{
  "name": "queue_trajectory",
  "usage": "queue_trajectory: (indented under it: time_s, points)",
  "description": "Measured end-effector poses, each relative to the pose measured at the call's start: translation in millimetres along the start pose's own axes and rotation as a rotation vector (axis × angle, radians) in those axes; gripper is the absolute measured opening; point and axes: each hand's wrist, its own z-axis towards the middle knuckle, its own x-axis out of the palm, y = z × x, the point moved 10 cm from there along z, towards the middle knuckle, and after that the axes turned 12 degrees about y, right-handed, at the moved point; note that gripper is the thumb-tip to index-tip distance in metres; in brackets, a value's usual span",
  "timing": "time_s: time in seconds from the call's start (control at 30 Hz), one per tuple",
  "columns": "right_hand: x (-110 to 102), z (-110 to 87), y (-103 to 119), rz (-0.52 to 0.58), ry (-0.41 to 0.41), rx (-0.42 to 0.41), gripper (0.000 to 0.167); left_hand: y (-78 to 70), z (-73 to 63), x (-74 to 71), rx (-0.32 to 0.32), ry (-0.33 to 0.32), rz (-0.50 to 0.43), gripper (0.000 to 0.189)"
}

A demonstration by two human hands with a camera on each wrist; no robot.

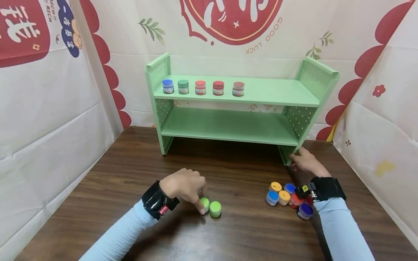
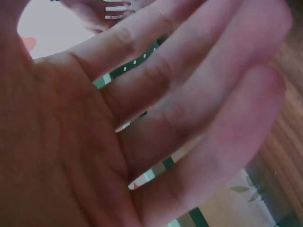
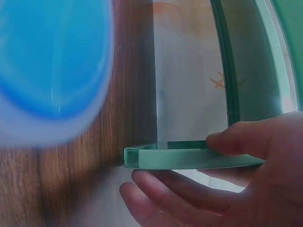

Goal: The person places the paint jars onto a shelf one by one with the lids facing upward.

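While the left hand (image 1: pixel 184 186) pinches a round lime-lidded jar (image 1: pixel 206 203) that its own thumb kinda half hides on the dark wood-grain table (image 1: pixel 228 239), the right hand (image 1: pixel 305 161) has thumb and fingers clamped on the smooth green rack (image 1: pixel 235 125) down low, some fingertips tucked outta sight, with creased printed cloth (image 1: pixel 42 119) hanging around

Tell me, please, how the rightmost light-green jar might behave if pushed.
This jar, squat and upright, would probably slide rather than tip. Its round side could let it roll if toppled. Small beside the left hand, it seems light.
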Motion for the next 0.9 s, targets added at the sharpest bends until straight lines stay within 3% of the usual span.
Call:
queue_trajectory:
  time_s: [0.1,0.33,0.5,0.7,0.9]
  points:
    - [0,-0.4,-1,-0.008,0.001,0.012,0.046,-4.1,1.5,0.7,0.005,-0.018,0.005,0.055]
    - [-1,0.8,-4,-0.011,0.004,0.020,0.046,-3.5,4.4,-1.2,0.004,-0.031,0.016,0.056]
    - [-1,2.0,-4,-0.006,0.014,0.009,0.041,3.3,7.7,-4.4,0.000,-0.049,0.004,0.042]
    - [-3,1.6,-3,-0.017,0.005,0.002,0.048,12.9,10.9,-10.7,0.008,-0.141,-0.015,0.026]
    - [-1,1.9,-3,-0.014,0.003,0.009,0.049,16.1,11.2,-14.2,0.044,-0.209,-0.030,0.024]
